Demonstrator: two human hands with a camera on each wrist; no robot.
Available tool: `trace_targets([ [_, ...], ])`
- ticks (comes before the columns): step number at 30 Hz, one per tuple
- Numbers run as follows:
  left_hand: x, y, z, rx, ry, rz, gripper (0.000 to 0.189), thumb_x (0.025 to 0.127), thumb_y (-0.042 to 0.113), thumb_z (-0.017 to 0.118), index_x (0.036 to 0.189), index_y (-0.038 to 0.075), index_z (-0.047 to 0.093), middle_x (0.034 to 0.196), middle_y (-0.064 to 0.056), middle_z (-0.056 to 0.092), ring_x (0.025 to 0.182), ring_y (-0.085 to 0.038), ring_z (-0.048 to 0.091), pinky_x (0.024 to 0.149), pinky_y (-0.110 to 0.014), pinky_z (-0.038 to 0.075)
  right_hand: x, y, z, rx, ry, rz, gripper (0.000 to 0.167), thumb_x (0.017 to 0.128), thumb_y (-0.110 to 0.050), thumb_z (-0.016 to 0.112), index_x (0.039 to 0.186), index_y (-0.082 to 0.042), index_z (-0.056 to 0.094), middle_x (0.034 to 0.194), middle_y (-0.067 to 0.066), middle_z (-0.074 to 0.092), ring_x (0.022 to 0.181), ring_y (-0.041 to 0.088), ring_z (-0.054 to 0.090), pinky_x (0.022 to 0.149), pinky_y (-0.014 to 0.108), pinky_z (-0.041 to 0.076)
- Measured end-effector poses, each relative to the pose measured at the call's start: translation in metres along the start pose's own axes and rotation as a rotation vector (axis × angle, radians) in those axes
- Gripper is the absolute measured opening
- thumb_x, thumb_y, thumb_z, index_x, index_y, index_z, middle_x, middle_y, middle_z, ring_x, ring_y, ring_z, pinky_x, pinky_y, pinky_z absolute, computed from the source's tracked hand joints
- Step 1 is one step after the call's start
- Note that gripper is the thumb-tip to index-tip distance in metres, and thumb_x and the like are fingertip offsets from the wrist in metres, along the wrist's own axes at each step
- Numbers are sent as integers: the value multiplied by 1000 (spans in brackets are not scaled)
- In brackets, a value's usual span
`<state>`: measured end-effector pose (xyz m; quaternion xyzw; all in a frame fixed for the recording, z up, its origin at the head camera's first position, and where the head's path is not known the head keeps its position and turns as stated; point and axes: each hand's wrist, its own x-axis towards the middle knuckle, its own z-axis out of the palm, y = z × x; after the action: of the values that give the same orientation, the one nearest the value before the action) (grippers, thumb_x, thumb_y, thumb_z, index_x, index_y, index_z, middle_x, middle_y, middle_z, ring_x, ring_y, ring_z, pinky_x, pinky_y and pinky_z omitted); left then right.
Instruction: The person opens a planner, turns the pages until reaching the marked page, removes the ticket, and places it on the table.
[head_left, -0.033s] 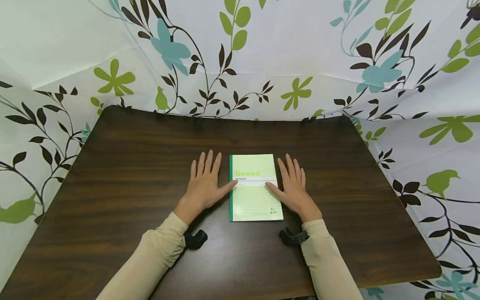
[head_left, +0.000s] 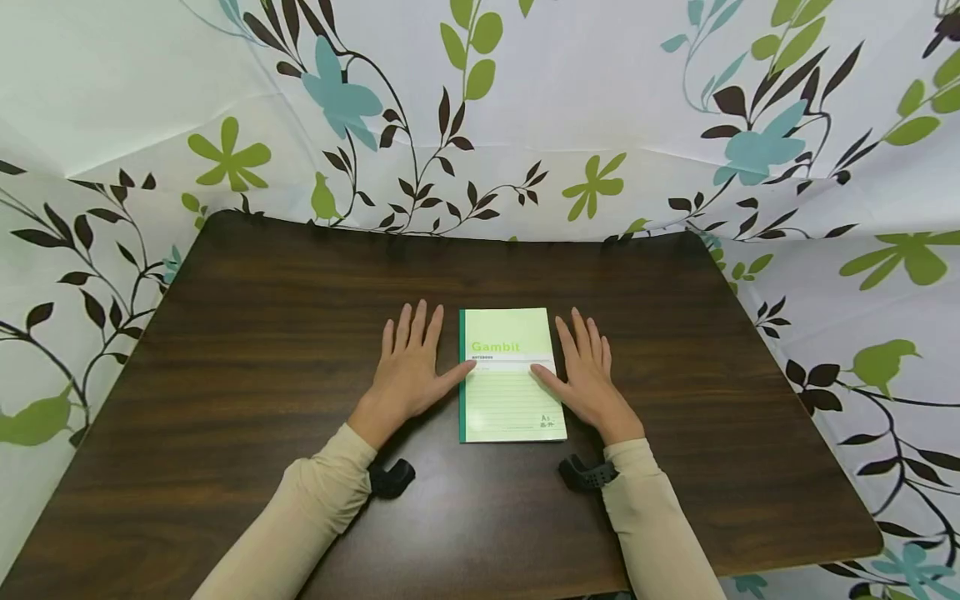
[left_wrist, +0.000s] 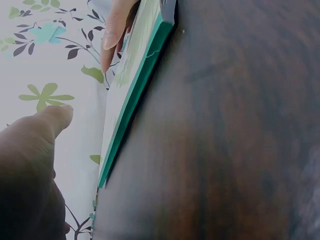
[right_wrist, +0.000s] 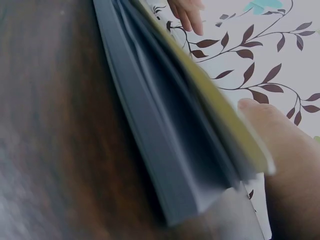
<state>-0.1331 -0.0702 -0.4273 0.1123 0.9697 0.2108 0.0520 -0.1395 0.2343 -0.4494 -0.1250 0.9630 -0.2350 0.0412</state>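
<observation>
Head view: floral curtain (head_left: 570, 100) behind, dark tabletop (head_left: 247, 350) below, and a green notebook (head_left: 506, 392) lying flat mid-table, closed. Left hand (head_left: 408, 371) flat beside its spine, thumb touching the cover; right hand (head_left: 588, 375) flat at the page edge, thumb on the cover. Neither grip clasps anything, fingers straight. Risk, I'd say: one uneven thumb push could skid the notebook across that slick wood.
</observation>
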Motion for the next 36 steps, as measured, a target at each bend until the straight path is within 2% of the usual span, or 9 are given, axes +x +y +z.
trace_targets([
  [8, 2, 3, -3, 4, 2, 14, 104, 97, 74, 50, 168, 12, 7, 176, -17, 1, 164, -37, -4, 131, -60, 1, 1, -4, -2, 15, -11, 28, 90, 104, -63, 47, 169, -15, 6, 177, 12, -4, 161, 41, -1, 125, 66, -4],
  [12, 3, 4, -4, -14, 3, 33, 101, 99, 71, 49, 168, 11, 7, 176, -16, 2, 164, -37, -3, 131, -61, 0, 1, -7, -1, 50, 22, 32, 79, 108, -59, 41, 167, -11, 19, 176, 14, 5, 158, 44, 9, 121, 67, 1],
  [16, 6, 3, -9, -99, 99, 132, 80, 107, 56, 46, 166, 8, 22, 173, -17, 21, 160, -39, 18, 129, -61, 13, 0, -11, 0, 71, 41, 24, 69, 110, -54, 41, 162, -8, 36, 175, 15, 13, 153, 45, 16, 117, 68, 3],
  [18, 8, 3, -15, -229, 173, 179, 61, 110, 43, 46, 159, 7, 39, 163, -16, 41, 148, -36, 41, 122, -57, 32, 0, -14, 0, 61, 58, 22, 66, 111, -52, 41, 159, -8, 41, 174, 14, 16, 153, 44, 19, 116, 69, 2],
  [21, 7, 1, -24, -545, 205, 209, 41, 113, 31, 43, 141, 6, 59, 134, -16, 66, 113, -32, 64, 93, -51, 54, -1, -19, -3, 23, 101, 21, 64, 111, -52, 40, 157, -7, 45, 174, 14, 21, 152, 42, 24, 118, 70, -1],
  [24, 5, -3, -29, -880, 113, 164, 41, 115, 29, 38, 131, 0, 63, 113, -18, 73, 90, -29, 70, 75, -42, 59, -2, -25, -6, -45, 144, 32, 66, 111, -52, 39, 157, -5, 45, 172, 15, 25, 152, 41, 28, 118, 72, -2],
  [28, 0, -16, -23, -1182, -40, 40, 50, 116, 29, 31, 133, -10, 58, 103, -12, 72, 81, -20, 71, 71, -30, 60, -6, -31, -6, -115, 167, 56, 65, 111, -51, 41, 156, -5, 46, 171, 16, 29, 151, 42, 35, 118, 75, 1],
  [32, -6, -29, -14, -1337, -97, -67, 51, 115, 27, 30, 137, -13, 52, 98, -2, 70, 80, -14, 70, 74, -26, 60, -9, -33, -3, -76, 162, 86, 63, 110, -47, 46, 156, -3, 46, 170, 19, 28, 151, 44, 35, 118, 76, 0],
  [36, -13, -39, -10, -1347, -96, -108, 50, 115, 27, 31, 139, -12, 52, 99, 0, 69, 81, -13, 70, 76, -26, 61, -10, -34, 3, -1, 124, 101, 66, 110, -47, 47, 155, 1, 44, 171, 20, 25, 153, 45, 30, 118, 76, -3],
])
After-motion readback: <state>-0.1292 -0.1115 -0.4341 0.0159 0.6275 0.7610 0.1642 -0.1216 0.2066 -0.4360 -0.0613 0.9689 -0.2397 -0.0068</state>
